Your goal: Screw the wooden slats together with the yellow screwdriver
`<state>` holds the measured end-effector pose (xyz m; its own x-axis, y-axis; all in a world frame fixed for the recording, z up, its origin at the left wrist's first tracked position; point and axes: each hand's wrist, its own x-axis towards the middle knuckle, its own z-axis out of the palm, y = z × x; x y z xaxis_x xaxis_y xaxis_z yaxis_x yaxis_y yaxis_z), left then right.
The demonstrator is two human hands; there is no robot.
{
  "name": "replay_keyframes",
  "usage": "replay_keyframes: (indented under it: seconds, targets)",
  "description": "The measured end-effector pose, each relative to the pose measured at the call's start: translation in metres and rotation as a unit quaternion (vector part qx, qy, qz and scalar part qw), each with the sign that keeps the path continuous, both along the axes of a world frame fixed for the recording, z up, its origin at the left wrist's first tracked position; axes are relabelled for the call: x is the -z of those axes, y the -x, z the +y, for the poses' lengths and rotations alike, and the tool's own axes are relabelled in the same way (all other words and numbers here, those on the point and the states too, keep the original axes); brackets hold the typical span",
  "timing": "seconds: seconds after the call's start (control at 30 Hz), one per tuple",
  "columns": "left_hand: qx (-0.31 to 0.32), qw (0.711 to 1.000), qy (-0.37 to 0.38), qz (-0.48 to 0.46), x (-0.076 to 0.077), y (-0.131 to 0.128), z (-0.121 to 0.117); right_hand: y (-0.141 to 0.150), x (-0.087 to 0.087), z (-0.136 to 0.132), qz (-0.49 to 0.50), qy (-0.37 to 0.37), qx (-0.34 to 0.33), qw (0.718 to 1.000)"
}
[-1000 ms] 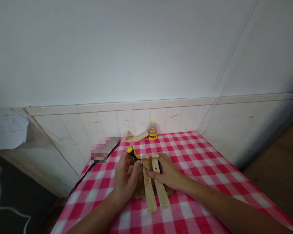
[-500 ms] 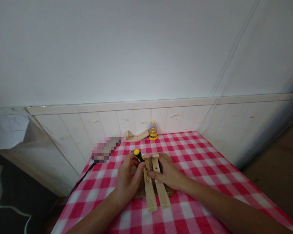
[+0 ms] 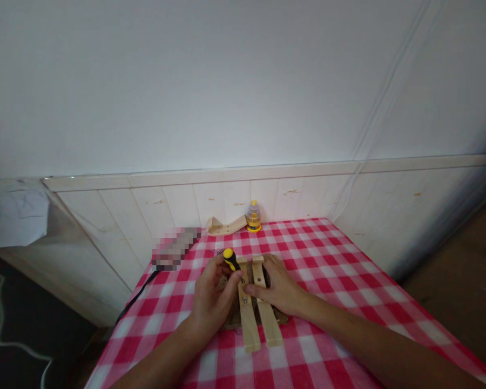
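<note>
My left hand [image 3: 215, 294] is closed round a yellow and black screwdriver [image 3: 230, 258], its handle tilted up and to the left. The lower end of the tool meets a pale wooden strip [image 3: 249, 324] near a screw head [image 3: 244, 300]. Beside it lies a second wooden strip [image 3: 269, 324] with a dark hole in it. Both strips rest across a brown piece [image 3: 231, 319], mostly covered. My right hand [image 3: 282, 289] grips the strips from the right, thumb pressed on the wood and fingers curled round the far side.
A bent wooden piece [image 3: 227, 226] with holes lies at the table's back edge, beside a clear and yellow bit container [image 3: 254, 217]. Small thin metal items [image 3: 216, 251] lie behind my left hand. A black cord [image 3: 140, 292] runs over the left edge of the checkered tablecloth [image 3: 328, 346].
The screwdriver handle has shifted very slightly to the right in my left hand. My right hand and the wooden strips look unmoved.
</note>
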<state>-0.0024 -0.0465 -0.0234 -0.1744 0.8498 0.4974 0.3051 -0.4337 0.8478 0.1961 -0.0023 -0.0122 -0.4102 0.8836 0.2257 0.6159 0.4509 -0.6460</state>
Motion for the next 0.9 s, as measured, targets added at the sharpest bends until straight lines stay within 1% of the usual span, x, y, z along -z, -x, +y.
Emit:
replay_keyframes:
  seconds: [0.17,0.33,0.43,0.57,0.7,0.9]
  targets:
    - [0.023,1.000,0.008,0.014,-0.0003,0.0010,0.0012,-0.0005,0.0016,-0.0003,0.010,-0.009,-0.006,1.000]
    - [0.019,0.999,0.013,0.037,-0.0019,0.0028,0.0013,-0.0016,0.0048,0.0010,0.020,-0.013,-0.012,1.000]
    - [0.028,0.999,0.018,0.031,-0.0029,0.0022,-0.0001,-0.0020,0.0058,0.0013,0.022,-0.012,-0.013,1.000]
    - [0.043,0.999,0.028,0.010,-0.0041,0.0012,-0.0014,-0.0016,0.0041,0.0003,0.022,-0.008,-0.008,1.000]
    - [0.070,0.997,0.023,0.005,-0.0048,0.0013,-0.0013,-0.0013,0.0018,-0.0004,0.023,-0.005,-0.008,1.000]
    - [0.089,0.996,0.017,0.025,-0.0071,0.0019,-0.0019,-0.0010,0.0011,-0.0007,0.020,-0.009,-0.010,1.000]
